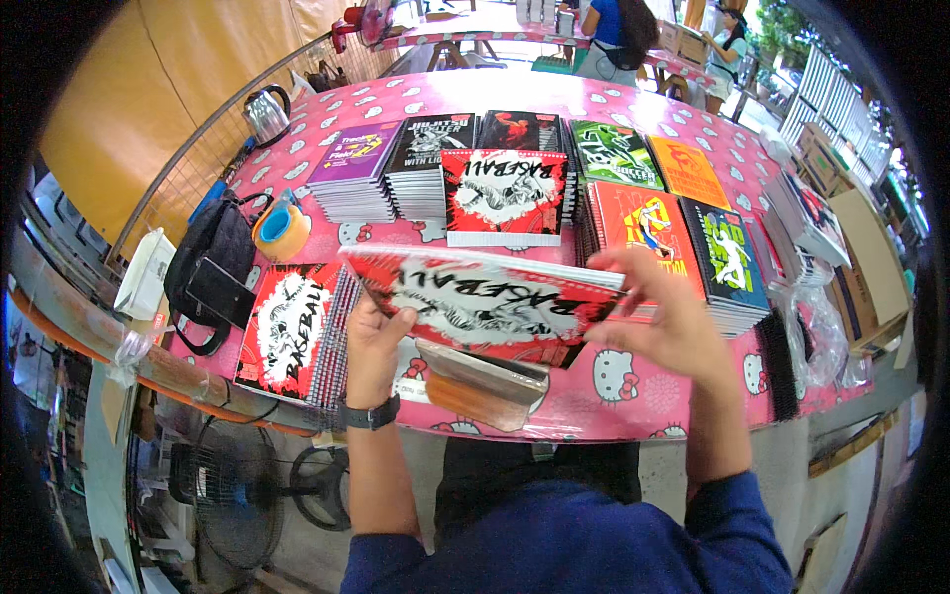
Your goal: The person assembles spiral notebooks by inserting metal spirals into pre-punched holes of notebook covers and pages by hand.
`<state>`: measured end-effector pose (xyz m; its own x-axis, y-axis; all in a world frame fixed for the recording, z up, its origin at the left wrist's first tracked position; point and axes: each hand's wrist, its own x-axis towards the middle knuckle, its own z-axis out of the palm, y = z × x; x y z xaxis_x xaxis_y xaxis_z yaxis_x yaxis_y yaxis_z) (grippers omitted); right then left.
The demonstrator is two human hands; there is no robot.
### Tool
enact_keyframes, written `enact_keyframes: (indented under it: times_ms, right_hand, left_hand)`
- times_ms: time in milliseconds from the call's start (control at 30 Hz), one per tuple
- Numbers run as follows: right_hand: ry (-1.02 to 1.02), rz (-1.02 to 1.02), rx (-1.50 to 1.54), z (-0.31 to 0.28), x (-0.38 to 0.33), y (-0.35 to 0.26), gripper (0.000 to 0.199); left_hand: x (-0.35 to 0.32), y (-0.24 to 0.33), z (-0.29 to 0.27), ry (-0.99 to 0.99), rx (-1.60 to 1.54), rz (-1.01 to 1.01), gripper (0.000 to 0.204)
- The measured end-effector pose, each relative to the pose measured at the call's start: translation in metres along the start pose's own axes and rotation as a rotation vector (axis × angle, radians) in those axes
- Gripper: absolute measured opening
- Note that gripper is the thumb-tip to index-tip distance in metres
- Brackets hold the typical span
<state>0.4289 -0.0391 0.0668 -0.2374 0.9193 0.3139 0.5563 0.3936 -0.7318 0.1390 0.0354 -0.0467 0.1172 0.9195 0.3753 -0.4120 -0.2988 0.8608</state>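
Note:
A red, white and black printed booklet (485,302), looking like an unbound notebook, is held up tilted above the table's near side. My left hand (376,342) grips its left end, thumb on the front cover. At the right end, my right hand (663,312) has its fingers and thumb around the edge, slightly blurred. Just beyond lies a stack of matching red booklets (507,203). To the left rests a pile of red spiral-bound notebooks (287,332). Beneath the held booklet, a brown-and-grey flat piece (480,386) in clear wrapping lies on the table.
Stacks of purple (356,158), black (430,148), green (614,153) and orange (643,228) notebooks line the pink table (614,371). A black bag (213,267) and tape rolls (280,230) sit left. Clear plastic (816,332) and cardboard boxes (871,262) are right. A fan (233,485) stands below.

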Motion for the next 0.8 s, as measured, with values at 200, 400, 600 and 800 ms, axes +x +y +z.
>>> enact_keyframes:
  times_ms: [200, 400, 600, 800]
  right_hand:
    - [0.068, 0.011, 0.063, 0.069, -0.041, 0.052, 0.028]
    - [0.191, 0.031, 0.005, 0.091, -0.065, 0.057, 0.018]
    - [0.143, 0.095, 0.022, 0.109, -0.076, 0.073, 0.042]
    - [0.216, -0.041, 0.189, 0.147, -0.073, 0.062, 0.096]
  left_hand:
    - [0.001, -0.006, 0.004, 0.008, -0.064, 0.009, 0.043]
    - [0.0, 0.008, 0.006, -0.055, 0.07, -0.074, 0.041]
    - [-0.002, 0.009, -0.015, -0.15, 0.363, -0.172, 0.038]
    - [-0.022, -0.031, 0.0, 0.015, 0.196, -0.039, 0.078]
